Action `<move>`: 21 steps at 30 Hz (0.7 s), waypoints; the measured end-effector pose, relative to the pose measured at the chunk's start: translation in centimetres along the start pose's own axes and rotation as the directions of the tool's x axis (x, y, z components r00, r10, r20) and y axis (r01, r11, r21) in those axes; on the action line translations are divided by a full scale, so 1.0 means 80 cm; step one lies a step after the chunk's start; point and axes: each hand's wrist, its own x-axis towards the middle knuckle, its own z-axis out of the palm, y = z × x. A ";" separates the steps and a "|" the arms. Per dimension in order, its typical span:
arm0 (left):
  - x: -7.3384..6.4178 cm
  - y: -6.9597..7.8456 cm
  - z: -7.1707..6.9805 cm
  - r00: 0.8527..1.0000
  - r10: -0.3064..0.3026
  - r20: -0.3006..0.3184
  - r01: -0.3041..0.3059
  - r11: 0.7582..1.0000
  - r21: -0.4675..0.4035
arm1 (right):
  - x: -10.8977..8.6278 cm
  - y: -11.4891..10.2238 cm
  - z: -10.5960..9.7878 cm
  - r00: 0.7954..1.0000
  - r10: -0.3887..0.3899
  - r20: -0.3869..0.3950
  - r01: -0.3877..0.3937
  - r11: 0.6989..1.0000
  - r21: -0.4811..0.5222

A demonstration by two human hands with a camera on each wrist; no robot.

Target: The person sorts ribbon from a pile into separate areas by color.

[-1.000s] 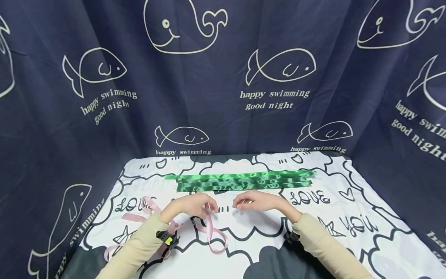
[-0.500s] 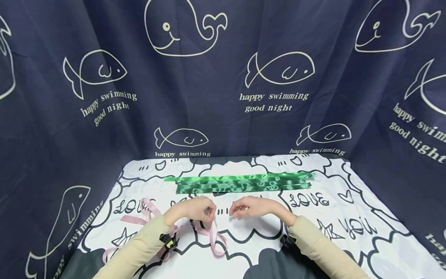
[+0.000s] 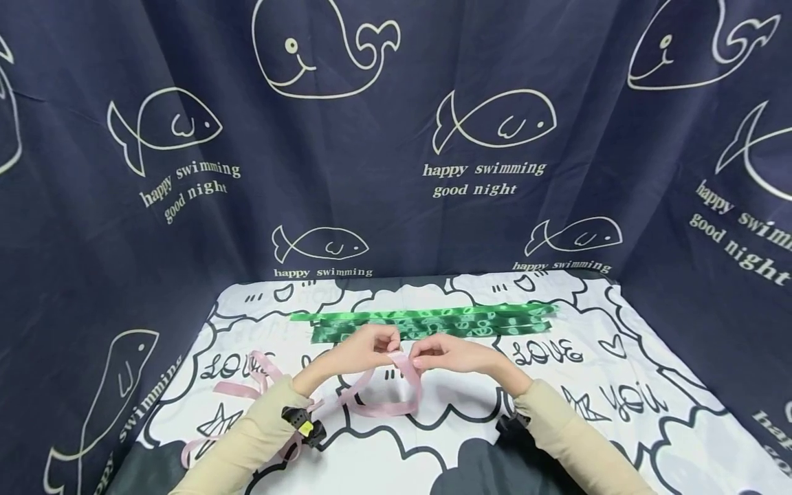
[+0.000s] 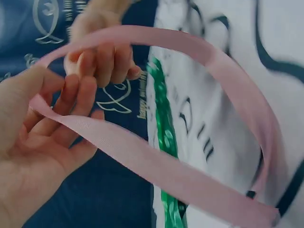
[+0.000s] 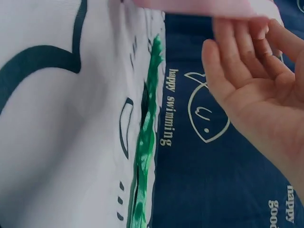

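A pink ribbon [image 3: 386, 410] hangs in a loop between my two hands above the white patterned cloth. My left hand [image 3: 365, 348] pinches it between thumb and fingers; the left wrist view shows the ribbon [image 4: 142, 154] curving out from that grip and back round. Close by on the right, my right hand [image 3: 456, 354] holds the ribbon's edge at thumb and fingertips, seen at the top of the right wrist view, where the hand [image 5: 266, 90] has its other fingers loosely extended. More pink ribbon [image 3: 238, 390] lies loose beside and under the left forearm.
Several green strips of ribbon [image 3: 433, 324] lie side by side across the cloth [image 3: 495, 440], behind the hands. A dark blue curtain [image 3: 371, 172] with fish and whale drawings stands at the back and sides.
My left hand has risen and moved right, lifting the pink ribbon off the cloth into a wider loop. The right hand has lifted slightly and now meets the ribbon.
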 end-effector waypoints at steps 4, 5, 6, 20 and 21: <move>-0.002 0.009 -0.007 1.000 0.008 0.025 -0.004 0.987 -0.158 | -0.009 -0.004 -0.007 1.000 -0.010 -0.021 0.011 0.999 0.042; -0.002 0.011 -0.008 1.000 0.009 0.021 -0.005 0.985 -0.172 | -0.010 -0.004 -0.008 1.000 -0.004 -0.029 0.005 0.999 0.036; -0.002 0.011 -0.008 1.000 0.009 0.011 -0.007 0.984 -0.176 | -0.011 -0.005 -0.007 1.000 -0.003 -0.030 0.004 1.000 0.031; -0.010 0.019 -0.021 0.975 -0.177 0.135 0.200 0.962 -0.187 | -0.015 -0.016 -0.005 0.999 -0.033 -0.013 0.032 0.998 -0.052; -0.013 0.019 -0.025 0.969 -0.196 0.151 0.221 0.960 -0.174 | -0.019 -0.016 -0.009 0.999 -0.023 -0.024 0.021 0.998 -0.067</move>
